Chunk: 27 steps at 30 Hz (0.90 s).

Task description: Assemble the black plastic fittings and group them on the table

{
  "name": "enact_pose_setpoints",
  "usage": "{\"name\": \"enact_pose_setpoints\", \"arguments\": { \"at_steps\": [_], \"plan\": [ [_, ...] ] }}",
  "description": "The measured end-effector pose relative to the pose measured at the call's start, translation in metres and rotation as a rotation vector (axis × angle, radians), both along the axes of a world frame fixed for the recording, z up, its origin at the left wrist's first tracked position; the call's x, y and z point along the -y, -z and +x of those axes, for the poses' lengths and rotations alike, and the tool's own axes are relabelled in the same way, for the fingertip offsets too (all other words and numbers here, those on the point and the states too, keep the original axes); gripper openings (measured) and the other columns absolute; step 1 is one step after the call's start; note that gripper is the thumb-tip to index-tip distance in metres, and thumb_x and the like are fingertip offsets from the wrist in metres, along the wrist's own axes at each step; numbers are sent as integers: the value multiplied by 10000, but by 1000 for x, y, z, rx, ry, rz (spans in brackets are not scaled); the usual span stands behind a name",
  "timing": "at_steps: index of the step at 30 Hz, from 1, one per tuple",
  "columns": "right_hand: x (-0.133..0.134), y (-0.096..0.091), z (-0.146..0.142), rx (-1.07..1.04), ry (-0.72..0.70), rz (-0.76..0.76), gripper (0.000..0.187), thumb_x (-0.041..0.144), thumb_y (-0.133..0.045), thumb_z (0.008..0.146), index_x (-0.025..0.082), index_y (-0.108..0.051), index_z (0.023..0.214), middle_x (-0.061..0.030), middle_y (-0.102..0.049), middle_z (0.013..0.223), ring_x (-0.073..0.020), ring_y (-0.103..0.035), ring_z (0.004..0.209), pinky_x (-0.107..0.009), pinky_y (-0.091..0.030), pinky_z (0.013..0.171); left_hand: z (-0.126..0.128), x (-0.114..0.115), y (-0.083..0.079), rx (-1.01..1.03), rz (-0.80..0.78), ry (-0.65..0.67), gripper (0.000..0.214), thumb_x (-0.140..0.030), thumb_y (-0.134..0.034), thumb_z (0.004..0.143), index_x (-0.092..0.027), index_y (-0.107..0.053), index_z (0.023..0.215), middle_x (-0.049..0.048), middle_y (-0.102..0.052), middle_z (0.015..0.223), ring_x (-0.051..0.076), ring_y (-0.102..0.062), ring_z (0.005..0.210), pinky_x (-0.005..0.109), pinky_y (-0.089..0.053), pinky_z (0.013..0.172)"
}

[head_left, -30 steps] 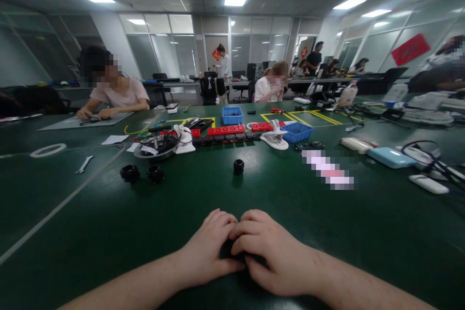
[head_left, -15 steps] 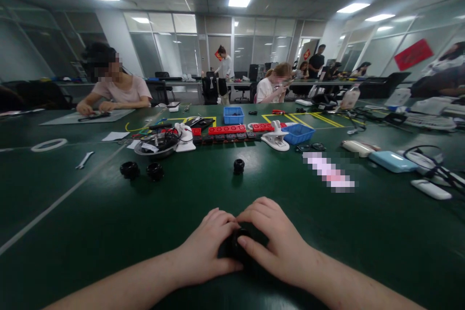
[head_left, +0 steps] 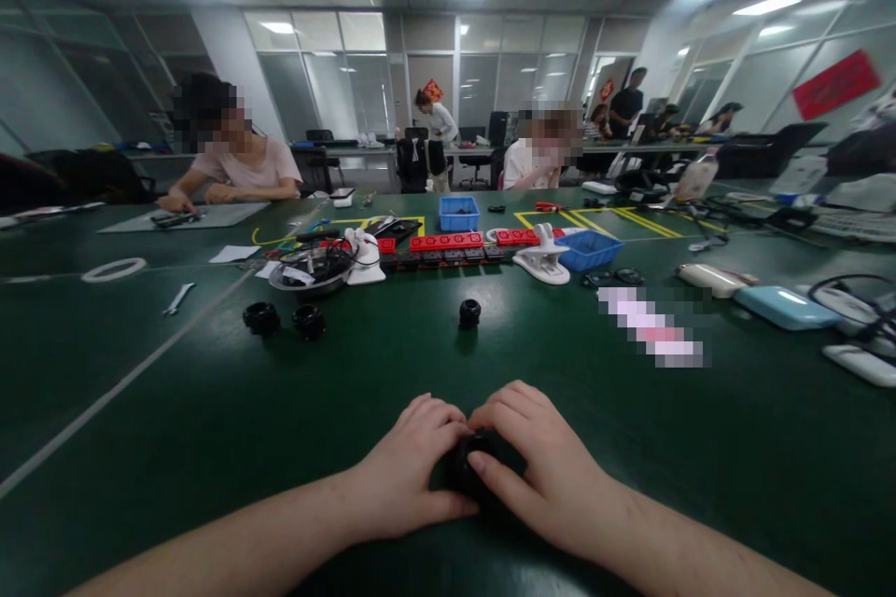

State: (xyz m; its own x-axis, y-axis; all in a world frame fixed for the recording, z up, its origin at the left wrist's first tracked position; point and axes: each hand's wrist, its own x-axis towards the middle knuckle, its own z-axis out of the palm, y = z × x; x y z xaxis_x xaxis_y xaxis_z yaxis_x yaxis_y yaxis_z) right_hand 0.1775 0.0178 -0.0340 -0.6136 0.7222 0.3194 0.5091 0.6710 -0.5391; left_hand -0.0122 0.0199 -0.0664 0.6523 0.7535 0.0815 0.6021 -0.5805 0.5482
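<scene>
My left hand [head_left: 416, 462] and my right hand [head_left: 536, 452] meet at the near middle of the green table. Between them is a black round fitting [head_left: 462, 465] that looks like a cable gland, mostly covered by the fingers. The left fingers curl over its far left side, with the thumb along the near side. On its right, my right hand wraps round it and the thumb presses its upper face. A smaller black fitting [head_left: 469, 313] of the same look stands beyond the hands. Two more, a wide one [head_left: 261, 318] and another [head_left: 309, 322], sit to the left.
A wrench [head_left: 179, 298] and a white ring [head_left: 114, 270] lie at left. Across the middle are a metal bowl [head_left: 312, 287], red strips [head_left: 448, 242], a white clip [head_left: 542, 261] and blue bins [head_left: 592, 250]. A light blue case [head_left: 788, 308] lies right. People sit opposite.
The camera view has turned slightly, so the whole scene sits a little further right. Both hands keep their hold on the black fitting, with hardly any change in finger position.
</scene>
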Motion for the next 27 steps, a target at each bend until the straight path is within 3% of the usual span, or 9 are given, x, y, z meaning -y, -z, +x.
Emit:
{"name": "enact_pose_setpoints", "arguments": {
  "at_steps": [18,27],
  "plan": [
    [1,-7,-2,175,55,-16,216,328,-634,718,173,-574,855,-38,-550,865,-193,-450,840,-361,-364,767,2,1,-2,-2,-26,-23,417,-353,-700,653,-237,-542,1021,22,-523,1058,231,-450,996,426,-270,980],
    [2,-6,-1,167,-92,-5,202,189,-539,704,175,-577,902,-49,-561,887,-191,-454,845,-351,-370,784,3,2,-4,-11,-14,-38,357,-308,-685,656,-220,-538,970,21,-522,1026,222,-454,979,423,-249,1001]
  ]
}}
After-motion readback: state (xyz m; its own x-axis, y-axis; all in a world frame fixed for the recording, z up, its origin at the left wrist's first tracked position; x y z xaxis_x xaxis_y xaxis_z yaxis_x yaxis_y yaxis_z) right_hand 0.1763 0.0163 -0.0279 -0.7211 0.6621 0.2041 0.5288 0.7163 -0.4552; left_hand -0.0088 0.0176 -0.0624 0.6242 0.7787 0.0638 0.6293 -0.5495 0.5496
